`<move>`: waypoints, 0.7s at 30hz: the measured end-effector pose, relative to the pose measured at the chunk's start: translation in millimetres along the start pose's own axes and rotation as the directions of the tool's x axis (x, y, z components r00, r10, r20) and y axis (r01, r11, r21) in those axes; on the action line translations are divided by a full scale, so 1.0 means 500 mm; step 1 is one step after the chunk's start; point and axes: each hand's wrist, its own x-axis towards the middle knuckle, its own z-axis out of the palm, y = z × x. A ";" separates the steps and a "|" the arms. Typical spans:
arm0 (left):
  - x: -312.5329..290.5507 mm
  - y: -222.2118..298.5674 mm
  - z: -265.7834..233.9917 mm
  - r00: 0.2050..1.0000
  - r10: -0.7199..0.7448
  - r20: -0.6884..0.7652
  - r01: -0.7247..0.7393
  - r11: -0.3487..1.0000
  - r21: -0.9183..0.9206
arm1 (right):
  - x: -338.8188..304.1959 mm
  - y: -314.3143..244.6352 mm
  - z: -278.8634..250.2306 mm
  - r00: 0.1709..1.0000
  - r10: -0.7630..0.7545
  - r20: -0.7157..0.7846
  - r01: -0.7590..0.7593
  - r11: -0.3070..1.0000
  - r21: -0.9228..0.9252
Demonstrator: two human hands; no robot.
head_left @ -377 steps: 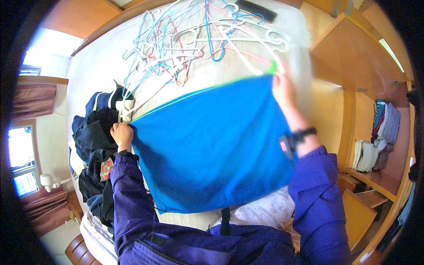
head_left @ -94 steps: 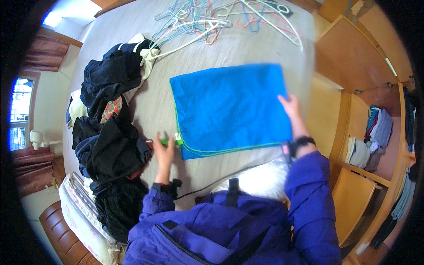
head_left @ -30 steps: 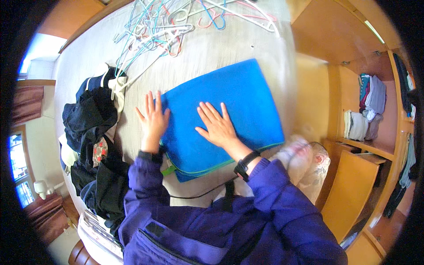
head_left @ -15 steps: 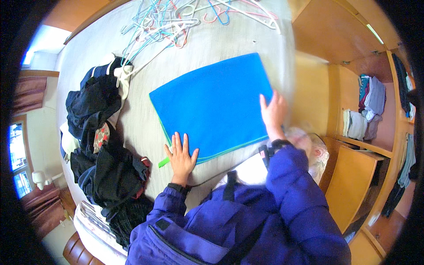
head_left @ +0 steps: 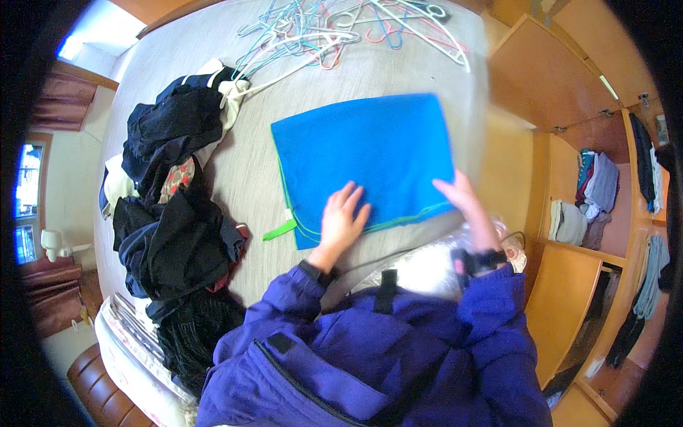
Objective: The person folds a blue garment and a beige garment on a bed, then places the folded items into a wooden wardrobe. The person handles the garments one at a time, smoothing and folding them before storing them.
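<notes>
A folded blue cloth [head_left: 366,153] with green edging lies flat on the grey-white bed [head_left: 245,171] in front of me. From its lower left corner sticks out a small bright green loop [head_left: 279,230]. My left hand [head_left: 341,220] rests on the cloth's near edge, fingers spread, nothing held. At the near right corner is my right hand [head_left: 468,203], its thumb toward the cloth's edge; the other fingers are blurred and partly hidden, so its grip does not show.
Dark clothes [head_left: 178,235] are heaped along the left. Tangled hangers [head_left: 306,39] lie at the far side. To the right stands an open wooden wardrobe [head_left: 569,285] with folded clothes [head_left: 597,185] on a shelf. A brown chair [head_left: 107,388] is at lower left.
My left hand has moved right, from the cloth's corner onto its near edge. The right hand has dropped lower along the right side. The view has shifted, so everything sits further right.
</notes>
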 end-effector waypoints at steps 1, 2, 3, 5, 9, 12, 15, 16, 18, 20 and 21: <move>0.014 0.000 0.022 0.992 -0.075 0.105 0.091 0.983 -0.162 | -0.012 -0.045 0.013 0.999 0.013 -0.044 -0.017 0.996 -0.088; 0.028 -0.004 0.038 0.975 -0.168 0.142 0.205 0.929 -0.309 | -0.028 -0.093 0.036 0.995 -0.064 -0.071 0.050 0.981 -0.188; 0.038 -0.011 0.048 0.931 -0.285 0.230 0.359 0.835 -0.418 | -0.050 -0.139 0.052 0.992 -0.118 -0.043 0.102 0.958 -0.267; 0.048 -0.040 0.036 0.811 -0.408 0.419 0.584 0.517 -0.626 | -0.086 -0.230 0.118 0.985 -0.166 -0.050 0.138 0.927 -0.349; 0.035 -0.123 -0.079 0.702 -0.319 0.637 0.584 -0.253 -0.771 | -0.151 -0.339 0.259 0.937 -0.288 0.200 0.347 0.841 -0.416; 0.012 -0.158 -0.144 0.694 -0.354 0.627 0.535 -0.329 -0.778 | -0.190 -0.350 0.359 0.866 -0.337 0.369 0.483 0.755 -0.444; -0.016 -0.146 -0.146 0.654 -0.436 0.619 0.571 -0.252 -0.781 | -0.223 -0.311 0.398 0.767 -0.388 0.511 0.609 0.691 -0.389; -0.025 -0.137 -0.147 0.627 -0.411 0.661 0.571 -0.335 -0.750 | -0.236 -0.292 0.399 0.771 -0.422 0.477 0.616 0.686 -0.388; -0.032 -0.119 -0.152 0.633 -0.464 0.619 0.678 -0.053 -0.733 | -0.253 -0.251 0.384 0.689 -0.591 0.419 0.709 0.669 -0.222; -0.018 -0.101 -0.166 0.589 -0.515 0.622 0.754 0.075 -0.652 | -0.266 -0.211 0.361 0.599 -0.654 0.462 0.758 0.649 -0.064; -0.006 -0.092 -0.176 0.524 -0.565 0.637 0.791 0.045 -0.611 | -0.264 -0.196 0.355 0.518 -0.632 0.576 0.788 0.615 -0.035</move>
